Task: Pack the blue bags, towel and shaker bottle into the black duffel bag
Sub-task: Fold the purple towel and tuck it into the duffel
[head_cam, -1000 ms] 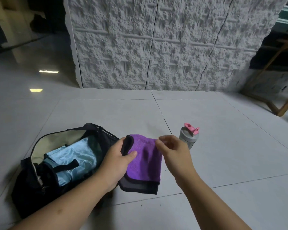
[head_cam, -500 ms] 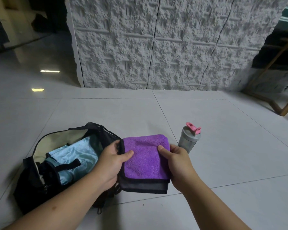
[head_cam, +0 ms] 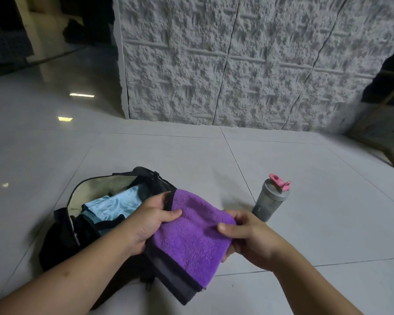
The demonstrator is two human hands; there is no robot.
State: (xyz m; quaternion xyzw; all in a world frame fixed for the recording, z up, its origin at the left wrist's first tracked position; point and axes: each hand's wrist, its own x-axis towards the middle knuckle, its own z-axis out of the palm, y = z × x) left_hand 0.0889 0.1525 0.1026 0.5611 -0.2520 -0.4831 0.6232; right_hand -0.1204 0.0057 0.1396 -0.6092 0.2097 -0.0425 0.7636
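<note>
I see my left hand [head_cam: 146,220] gripping the left edge of the folded purple towel [head_cam: 189,237], thumb pressed on top and fingers curled underneath. My right hand [head_cam: 248,237] pinches the towel's right edge, thumb lying across the purple pile and the other fingers tucked below. The towel sits tilted between both hands, with a grey and black band showing along its lower edge, held just above the near right end of the black duffel bag [head_cam: 62,235]. The duffel lies open on the tiled floor [head_cam: 305,212], its pale lining showing, and a light blue bag [head_cam: 114,204] lies inside it. The grey shaker bottle [head_cam: 270,201] with a pink flip cap stands upright on the floor, just beyond my right hand. A rough white textured wall [head_cam: 237,64] rises behind.
</note>
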